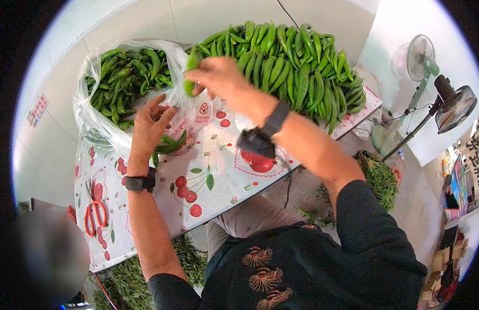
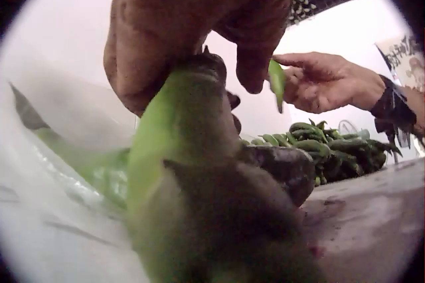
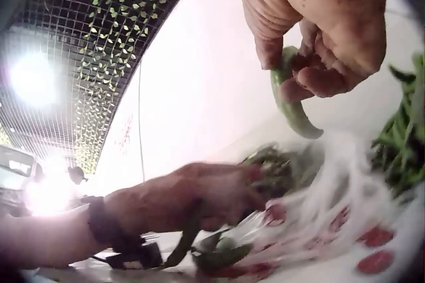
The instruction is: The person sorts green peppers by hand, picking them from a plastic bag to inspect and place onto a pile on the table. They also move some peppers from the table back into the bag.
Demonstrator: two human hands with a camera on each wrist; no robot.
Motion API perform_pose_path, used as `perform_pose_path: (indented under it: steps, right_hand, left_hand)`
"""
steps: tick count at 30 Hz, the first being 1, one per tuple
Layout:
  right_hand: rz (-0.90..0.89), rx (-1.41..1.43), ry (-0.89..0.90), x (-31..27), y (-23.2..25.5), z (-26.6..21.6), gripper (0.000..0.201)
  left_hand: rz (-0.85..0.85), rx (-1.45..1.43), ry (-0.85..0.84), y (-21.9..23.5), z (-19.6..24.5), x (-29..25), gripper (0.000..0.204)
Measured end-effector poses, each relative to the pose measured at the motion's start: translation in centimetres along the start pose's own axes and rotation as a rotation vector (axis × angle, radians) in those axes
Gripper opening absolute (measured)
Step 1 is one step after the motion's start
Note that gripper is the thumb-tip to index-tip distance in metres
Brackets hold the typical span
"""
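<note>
My right hand [image 1: 221, 77] pinches one long green chili pepper [image 1: 192, 75] between thumb and fingers, raised over the right edge of a clear plastic bag [image 1: 83, 106]. In the right wrist view this pepper [image 3: 292, 100] hangs curved from the fingertips. Many darker green peppers [image 1: 118, 85] fill the bag. My left hand [image 1: 148, 126] is at the bag's near side, thumb and fingers apart. Just below it, a few loose peppers [image 1: 171, 145] lie on the tablecloth; one pepper [image 2: 179, 117] looms large in the left wrist view, under the fingers.
A big pile of green peppers [image 1: 301, 77] lies in rows along the table's back right. Red-handled scissors [image 1: 96, 216] rest on the cherry-print tablecloth [image 1: 219, 181] at left. Two fans [image 1: 423, 57] stand right of the table. Heaps of green stems [image 1: 376, 181] lie on the floor.
</note>
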State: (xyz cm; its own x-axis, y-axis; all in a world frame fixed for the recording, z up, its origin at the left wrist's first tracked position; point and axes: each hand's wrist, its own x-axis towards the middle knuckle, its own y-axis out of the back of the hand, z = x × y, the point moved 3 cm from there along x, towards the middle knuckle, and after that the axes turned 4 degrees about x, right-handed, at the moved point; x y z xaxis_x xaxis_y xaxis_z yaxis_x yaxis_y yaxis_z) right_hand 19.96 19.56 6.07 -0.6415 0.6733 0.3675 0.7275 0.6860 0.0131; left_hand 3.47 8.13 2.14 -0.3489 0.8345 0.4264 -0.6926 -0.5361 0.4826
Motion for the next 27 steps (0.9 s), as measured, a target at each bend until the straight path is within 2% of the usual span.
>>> perform_pose_path:
  steps: [2, 3, 4, 5, 7, 8, 11, 12, 18, 21, 23, 25, 27]
  right_hand:
    - [0.022, -0.117, 0.094, -0.5, 4.4, -2.3, 0.036]
    - [0.012, -0.175, 0.084, -1.0, 6.6, -3.7, 0.048]
    - [0.135, -0.244, 0.097, -2.1, 8.7, -4.9, 0.058]
    - [0.150, -0.268, 0.103, -2.2, 11.2, -5.3, 0.066]
    - [0.189, -0.398, 0.023, -3.5, 14.7, -6.4, 0.059]
    - [0.216, -0.422, -0.027, -4.1, 16.0, -6.4, 0.058]
    - [0.249, -0.426, -0.152, -4.9, 18.5, -5.2, 0.056]
    - [0.260, -0.401, -0.227, -4.9, 18.9, -4.6, 0.055]
    - [0.288, -0.459, -0.293, -4.3, 20.0, -2.7, 0.051]
    - [0.310, -0.564, -0.309, -4.3, 20.1, -2.5, 0.045]
    - [0.321, -0.655, -0.302, -3.9, 20.7, -2.4, 0.043]
    - [0.333, -0.744, -0.297, -3.9, 21.0, -2.5, 0.041]
    - [0.231, -1.068, -0.064, -4.0, 20.5, -2.9, 0.037]
  left_hand:
    - [-0.041, 0.006, 0.040, 0.6, -1.0, 0.3, 0.047]
    - [-0.081, 0.016, 0.077, 0.8, -1.5, 0.3, 0.050]
    - [-0.109, 0.065, 0.063, 1.1, -1.3, 0.2, 0.044]
    - [-0.107, 0.055, 0.067, 1.2, -1.7, 0.1, 0.044]
    - [-0.223, 0.115, -0.018, 1.3, -2.1, 0.3, 0.037]
    - [-0.245, 0.166, 0.022, 1.5, -2.4, 0.2, 0.030]
    - [-0.258, 0.289, 0.083, 2.4, -2.4, 0.0, 0.029]
    - [-0.258, 0.289, 0.085, 2.6, -2.4, -0.2, 0.029]
    - [-0.319, 0.438, 0.085, 2.8, -1.3, -0.9, 0.031]
    - [-0.259, 0.323, 0.131, 2.7, -2.3, -0.3, 0.029]
    - [-0.167, 0.138, 0.099, 3.3, -2.8, 0.1, 0.029]
    - [-0.111, 0.089, 0.085, 3.6, -2.8, 0.3, 0.026]
    - [-0.059, 0.040, 0.070, 4.0, -2.1, 0.1, 0.023]
